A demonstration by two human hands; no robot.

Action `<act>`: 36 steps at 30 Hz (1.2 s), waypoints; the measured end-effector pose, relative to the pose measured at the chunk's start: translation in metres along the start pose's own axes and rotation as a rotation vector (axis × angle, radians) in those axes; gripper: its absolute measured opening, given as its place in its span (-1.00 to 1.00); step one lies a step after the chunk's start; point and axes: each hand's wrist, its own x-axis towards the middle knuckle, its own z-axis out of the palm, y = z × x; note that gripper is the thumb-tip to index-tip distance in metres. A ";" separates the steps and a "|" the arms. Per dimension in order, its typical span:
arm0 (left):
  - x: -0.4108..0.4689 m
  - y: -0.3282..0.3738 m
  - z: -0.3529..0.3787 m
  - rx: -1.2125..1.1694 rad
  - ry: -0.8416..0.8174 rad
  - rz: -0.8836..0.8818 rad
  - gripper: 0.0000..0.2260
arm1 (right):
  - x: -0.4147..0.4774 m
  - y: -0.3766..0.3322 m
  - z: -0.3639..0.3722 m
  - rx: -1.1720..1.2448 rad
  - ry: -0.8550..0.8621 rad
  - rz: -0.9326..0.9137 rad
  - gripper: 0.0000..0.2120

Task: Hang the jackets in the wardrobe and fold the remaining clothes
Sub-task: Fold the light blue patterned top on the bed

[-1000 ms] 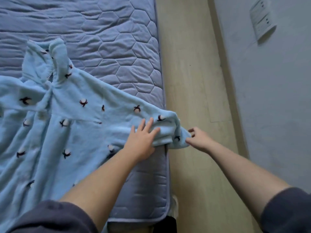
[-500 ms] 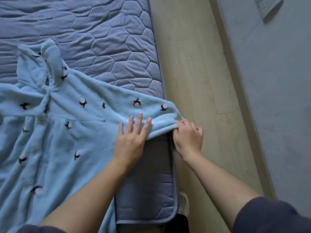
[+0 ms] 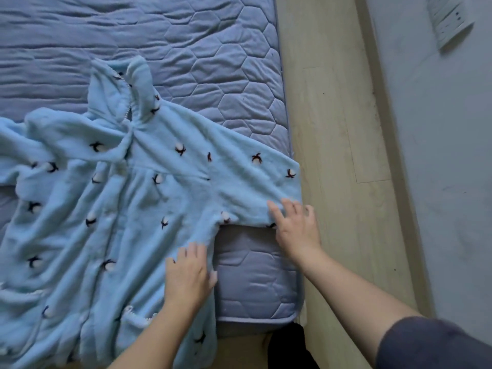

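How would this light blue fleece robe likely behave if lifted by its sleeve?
Probably floppy: the robe lies in soft wrinkles on the mattress, so the sleeve would likely droop from the right hand. Its plush pile looks grippy rather than slippery, so it should stay put under the flat left hand. Being thick fleece, it seems bulky but light.

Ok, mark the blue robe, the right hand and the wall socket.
blue robe (image 3: pixel 165 198), head view, on the chest panel beside the buttons.
right hand (image 3: pixel 298 230), head view, on the back of the hand.
wall socket (image 3: pixel 450 21), head view, on the white plate's face.
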 end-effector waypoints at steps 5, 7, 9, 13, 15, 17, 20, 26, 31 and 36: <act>-0.008 0.003 0.032 -0.015 -0.198 -0.166 -0.73 | 0.026 -0.025 -0.008 -0.055 -0.055 -0.190 -0.74; -0.009 0.011 0.035 -0.022 -0.190 -0.045 -0.73 | 0.038 -0.016 -0.011 -0.051 -0.111 -0.202 -0.76; -0.015 0.020 0.037 -0.026 -0.216 0.091 -0.72 | 0.045 0.000 -0.021 -0.124 -0.065 -0.166 -0.79; -0.029 0.015 0.044 -0.158 -0.459 0.153 -0.68 | 0.034 0.007 -0.031 -0.145 -0.338 -0.192 -0.75; -0.032 0.005 0.041 -0.265 -0.477 0.107 -0.72 | 0.019 -0.003 -0.029 -0.060 -0.485 -0.178 -0.62; -0.037 -0.010 0.036 -0.344 -0.499 0.121 -0.74 | 0.004 -0.016 -0.028 0.009 -0.513 -0.125 -0.54; -0.044 -0.044 0.022 -0.425 -0.457 0.084 -0.75 | -0.012 -0.040 -0.031 0.093 -0.495 -0.020 -0.59; -0.041 -0.115 0.014 -0.484 -0.346 -0.005 -0.76 | -0.043 -0.113 -0.021 0.693 -0.693 0.337 -0.81; -0.036 -0.154 0.035 -0.470 -0.365 0.109 -0.72 | -0.066 -0.174 0.015 0.998 -0.703 0.516 -0.87; -0.048 -0.178 0.046 -0.443 -0.364 0.159 -0.80 | -0.087 -0.155 0.029 0.792 -0.594 0.747 -0.80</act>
